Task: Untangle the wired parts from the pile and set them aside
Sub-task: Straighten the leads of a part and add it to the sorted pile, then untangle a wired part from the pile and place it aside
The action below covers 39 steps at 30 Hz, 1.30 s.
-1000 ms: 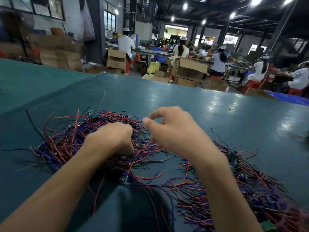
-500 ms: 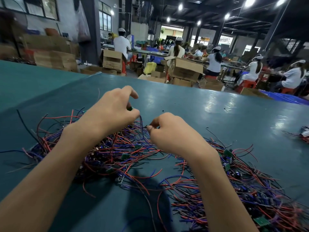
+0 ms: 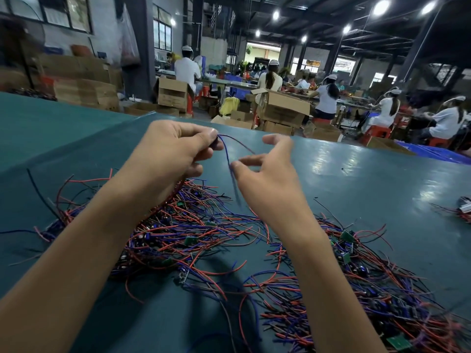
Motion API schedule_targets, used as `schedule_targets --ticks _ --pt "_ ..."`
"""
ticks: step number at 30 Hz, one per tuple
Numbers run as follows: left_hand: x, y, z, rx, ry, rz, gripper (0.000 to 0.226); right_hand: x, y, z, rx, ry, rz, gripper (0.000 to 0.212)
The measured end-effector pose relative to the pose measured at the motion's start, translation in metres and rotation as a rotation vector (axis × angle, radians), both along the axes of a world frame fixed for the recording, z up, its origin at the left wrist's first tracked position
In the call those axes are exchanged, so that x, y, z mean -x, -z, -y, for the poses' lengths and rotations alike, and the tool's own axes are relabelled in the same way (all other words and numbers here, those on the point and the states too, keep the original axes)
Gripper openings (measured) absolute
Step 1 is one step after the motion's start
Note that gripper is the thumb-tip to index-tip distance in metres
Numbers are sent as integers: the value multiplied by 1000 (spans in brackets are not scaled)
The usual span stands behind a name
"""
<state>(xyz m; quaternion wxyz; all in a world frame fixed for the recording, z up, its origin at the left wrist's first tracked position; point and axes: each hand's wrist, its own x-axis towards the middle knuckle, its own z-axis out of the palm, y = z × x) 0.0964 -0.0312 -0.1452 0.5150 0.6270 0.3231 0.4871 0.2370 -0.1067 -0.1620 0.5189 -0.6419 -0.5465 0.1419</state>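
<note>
From the head camera, both hands are raised above a teal table (image 3: 356, 179). The left hand (image 3: 173, 154) is curled, thumb and forefinger pinching the top end of a wired part (image 3: 225, 151) lifted clear of the pile (image 3: 193, 225). The part shows as two thin leads leaving the left fingertips: a blue one that drops almost straight down and a reddish-purple one that arcs off to the right. The right hand (image 3: 267, 174), slightly blurred, pinches the blue lead lower down between thumb and a bent finger, its forefinger held straight above. Below that pinch the blue lead trails toward the heap and blurs out. The pile itself is a loose tangle of red, blue and black wires with small green boards (image 3: 191, 240) scattered through it, spreading under both forearms and out to the lower right. A separate small bundle (image 3: 462, 211) lies at the table's right edge. Beyond the table stand cardboard boxes (image 3: 283, 108) and seated workers (image 3: 326, 98) in white.
</note>
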Motion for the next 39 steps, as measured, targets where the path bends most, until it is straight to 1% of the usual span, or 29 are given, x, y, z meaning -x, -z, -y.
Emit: schedule_targets --ticks 1,3,5,7,8,9,10,11,13,15,17,18,20,23,26,29,31,33,36,39 --pt "-1 0 0 75 49 36 19 1 -1 1 -75 26 -33 41" --pt "-3 -3 2 209 130 118 26 1 -3 3 -212 75 -60 30" --pt "-5 -6 2 366 196 270 32 1 -6 4 -374 170 22 22" --pt "-7 -7 1 558 292 452 28 2 -8 5 -576 258 70 19" --pt "-8 -7 0 655 361 527 22 1 -9 6 -652 271 31 18" --pt "-7 -7 0 745 428 591 17 0 -10 6 -678 265 -28 18" --pt "-7 -5 -1 826 490 643 14 -3 -9 6 -642 247 -78 19" --pt "-7 -5 -1 894 539 682 13 -5 -10 5 -550 205 -112 18" --pt "-7 -2 0 946 598 678 15 -11 -10 4 -305 49 -183 15" --pt "-10 0 4 878 627 548 18 -14 -10 3 -150 -145 -321 24" --pt "-13 1 9 782 626 391 15 -16 -10 1 -93 -233 -355 36" --pt "-15 2 11 732 603 328 16 -17 -9 0 -91 -241 -340 36" --pt "-17 5 13 637 547 242 17 -20 -8 0 -115 -222 -296 28" --pt "-19 5 15 556 545 181 17 -22 -9 2 -145 -220 -285 15" --pt "-18 4 16 479 546 89 18 -25 -10 4 -140 -206 -388 7" --pt "-18 4 18 460 547 37 22 -30 -11 4 -142 -145 -372 16" --pt "-18 5 19 436 548 8 20 -33 -11 4 -135 -110 -385 18" --pt "-21 6 21 398 547 -15 15 -34 -12 4 -123 -82 -432 15" --pt "-24 9 22 347 532 -50 15 -36 -15 4 -91 -70 -511 14" --pt "-25 12 20 270 512 -78 20 -41 -18 7 -28 -162 -627 9"
